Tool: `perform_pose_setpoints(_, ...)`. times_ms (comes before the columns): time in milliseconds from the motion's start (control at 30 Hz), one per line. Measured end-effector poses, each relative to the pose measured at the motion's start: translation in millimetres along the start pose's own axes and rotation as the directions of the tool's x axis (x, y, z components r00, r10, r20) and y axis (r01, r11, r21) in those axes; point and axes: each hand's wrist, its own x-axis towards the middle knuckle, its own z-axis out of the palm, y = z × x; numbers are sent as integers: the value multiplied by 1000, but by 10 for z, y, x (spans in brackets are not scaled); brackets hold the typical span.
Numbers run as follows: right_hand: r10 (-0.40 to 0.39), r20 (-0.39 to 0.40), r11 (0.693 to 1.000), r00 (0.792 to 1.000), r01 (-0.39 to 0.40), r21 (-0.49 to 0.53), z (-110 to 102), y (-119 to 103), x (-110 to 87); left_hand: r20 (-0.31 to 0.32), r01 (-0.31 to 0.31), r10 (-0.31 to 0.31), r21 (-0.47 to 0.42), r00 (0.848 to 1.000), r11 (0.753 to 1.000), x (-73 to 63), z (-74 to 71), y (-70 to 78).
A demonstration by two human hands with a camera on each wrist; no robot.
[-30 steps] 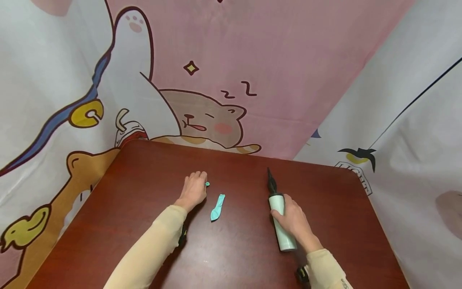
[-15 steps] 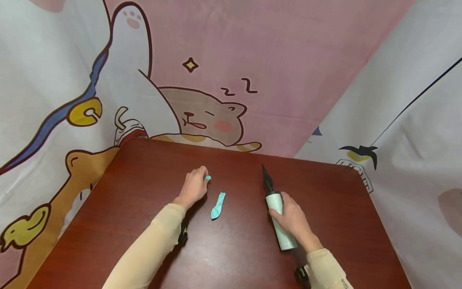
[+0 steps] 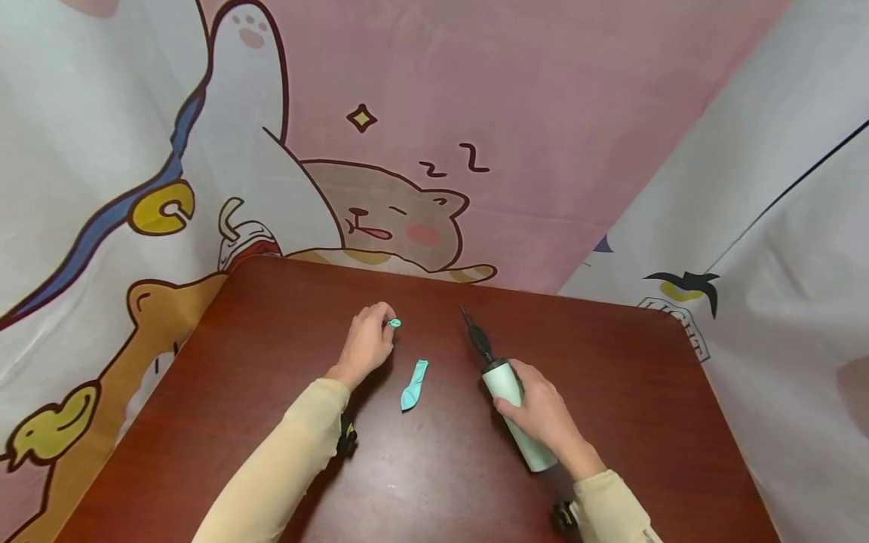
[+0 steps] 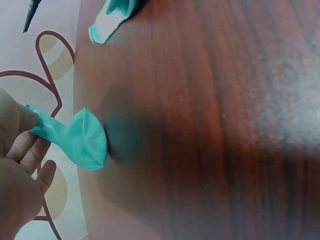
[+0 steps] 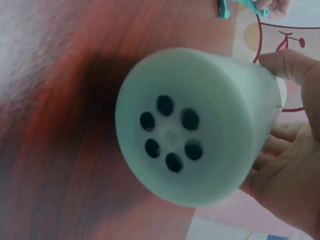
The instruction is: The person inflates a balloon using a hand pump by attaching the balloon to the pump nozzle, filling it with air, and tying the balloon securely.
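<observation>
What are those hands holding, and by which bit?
The left hand pinches a teal balloon by its narrow neck, near the open end. The right hand grips the pump round its pale green barrel, towards the black nozzle.

1 balloon (image 3: pixel 413 387) on table (image 3: pixel 434 475), left of pump (image 3: pixel 504 385); 2nd balloon (image 3: pixel 395 323) behind, farther left.

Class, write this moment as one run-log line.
left hand: pinches teal balloon | right hand: grips pale-green pump | second balloon: on table | black nozzle: touching neither balloon
</observation>
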Motion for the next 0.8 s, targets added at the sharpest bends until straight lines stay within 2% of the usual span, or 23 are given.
perform_pose_setpoints(233, -47, 23, 999, 999, 46, 24, -1, -117, 0, -25, -33, 33, -16, 999, 999, 48, 0, 74)
perform_pose_setpoints(567, -188, 36, 982, 982, 187, 28, 19, -277, -17, -57, -101, 100, -9, 993, 995, 65, 10, 152)
perform_pose_setpoints(800, -204, 46, 979, 978, 204, 13, 41, -331, 18, -51, -153, 153, 9, 987, 988, 62, 26, 194)
